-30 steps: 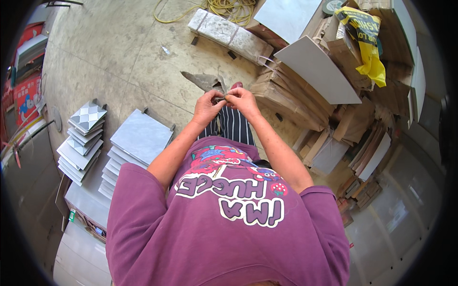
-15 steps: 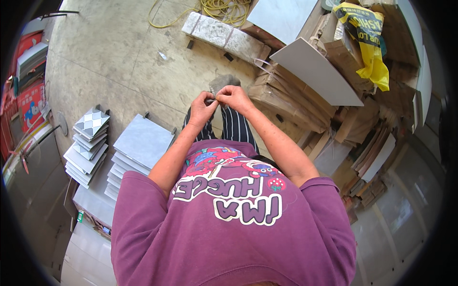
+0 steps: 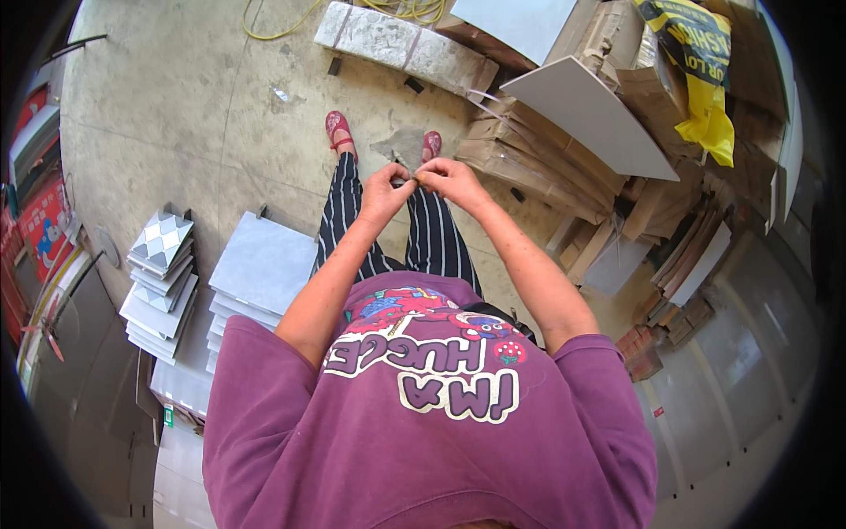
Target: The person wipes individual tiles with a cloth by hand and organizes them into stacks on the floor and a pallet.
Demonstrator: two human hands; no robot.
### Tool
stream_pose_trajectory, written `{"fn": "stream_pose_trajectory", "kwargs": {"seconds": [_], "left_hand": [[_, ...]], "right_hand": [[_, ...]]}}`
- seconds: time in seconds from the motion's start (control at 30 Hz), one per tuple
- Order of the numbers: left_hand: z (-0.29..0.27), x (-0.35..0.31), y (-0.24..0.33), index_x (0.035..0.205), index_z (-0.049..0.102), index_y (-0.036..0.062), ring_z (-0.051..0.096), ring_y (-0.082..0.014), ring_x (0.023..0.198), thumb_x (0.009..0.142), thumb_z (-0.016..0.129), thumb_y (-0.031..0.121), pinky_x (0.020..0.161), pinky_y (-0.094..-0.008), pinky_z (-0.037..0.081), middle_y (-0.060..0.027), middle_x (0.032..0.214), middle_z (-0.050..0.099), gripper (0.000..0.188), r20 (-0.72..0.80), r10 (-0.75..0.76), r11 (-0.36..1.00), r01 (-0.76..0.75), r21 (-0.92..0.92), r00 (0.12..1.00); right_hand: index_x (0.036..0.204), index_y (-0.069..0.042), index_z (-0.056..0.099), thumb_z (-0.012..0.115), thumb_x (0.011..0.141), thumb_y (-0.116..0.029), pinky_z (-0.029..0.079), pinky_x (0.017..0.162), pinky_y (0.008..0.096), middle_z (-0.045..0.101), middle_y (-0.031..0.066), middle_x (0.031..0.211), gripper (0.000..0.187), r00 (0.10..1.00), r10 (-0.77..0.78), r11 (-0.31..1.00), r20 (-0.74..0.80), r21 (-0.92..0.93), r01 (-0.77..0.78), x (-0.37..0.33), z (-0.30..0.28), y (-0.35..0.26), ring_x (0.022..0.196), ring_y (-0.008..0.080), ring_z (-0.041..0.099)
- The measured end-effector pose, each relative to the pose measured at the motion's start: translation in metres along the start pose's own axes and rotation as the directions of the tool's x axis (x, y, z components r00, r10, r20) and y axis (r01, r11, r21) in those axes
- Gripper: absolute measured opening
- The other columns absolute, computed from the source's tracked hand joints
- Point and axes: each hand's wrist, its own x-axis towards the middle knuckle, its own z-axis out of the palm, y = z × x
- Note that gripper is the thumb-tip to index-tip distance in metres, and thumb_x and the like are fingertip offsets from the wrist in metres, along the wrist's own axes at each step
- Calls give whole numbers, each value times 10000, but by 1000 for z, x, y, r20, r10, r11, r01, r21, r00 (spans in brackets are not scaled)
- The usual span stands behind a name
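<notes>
My left hand [image 3: 385, 189] and my right hand [image 3: 448, 182] meet in front of me, thumbs and fingertips pinched together. Between them is a small edge of a grey, limp, cloth-like piece [image 3: 399, 148], which seems to spread out beyond the fingers, above the floor between my feet. What it is exactly cannot be made out; the fingers cover part of it. Both forearms are stretched forward over my striped trousers [image 3: 339, 207].
Stacks of grey tiles [image 3: 264, 256] and patterned tiles [image 3: 163, 242] stand at left. Cardboard-wrapped packs [image 3: 538, 163], a leaning panel [image 3: 590, 115] and a yellow-black bag [image 3: 705, 132] are at right. A long whitish block [image 3: 401, 44] lies ahead on the concrete floor, near a yellow hose [image 3: 273, 33].
My feet, in red shoes, and more of my legs have come into view. The hands stay pinched together, slightly farther right. The grey piece looks more spread out and lighter.
</notes>
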Motion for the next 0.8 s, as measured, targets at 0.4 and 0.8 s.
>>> {"fn": "stream_pose_trajectory", "kwargs": {"seconds": [0.4, 0.8], "left_hand": [[51, -59, 99, 804, 593, 66, 632, -239, 721, 724, 656, 160, 661, -342, 493, -96, 755, 632, 139, 666, 312, 950, -218, -222, 678], [68, -81, 85, 866, 572, 69, 616, -223, 718, 715, 685, 151, 637, -333, 461, -69, 756, 623, 206, 906, 385, 881, 224, -417, 174]], "right_hand": [[897, -69, 644, 601, 792, -218, 458, 546, 230, 644, 1, 769, 187, 927, 183, 950, -328, -183, -252, 45, -86, 22, 651, 83, 596], [930, -60, 651, 592, 793, -212, 472, 552, 237, 649, 13, 770, 213, 941, 156, 950, -300, -214, -226, 204, -82, 22, 648, 90, 600]]}}
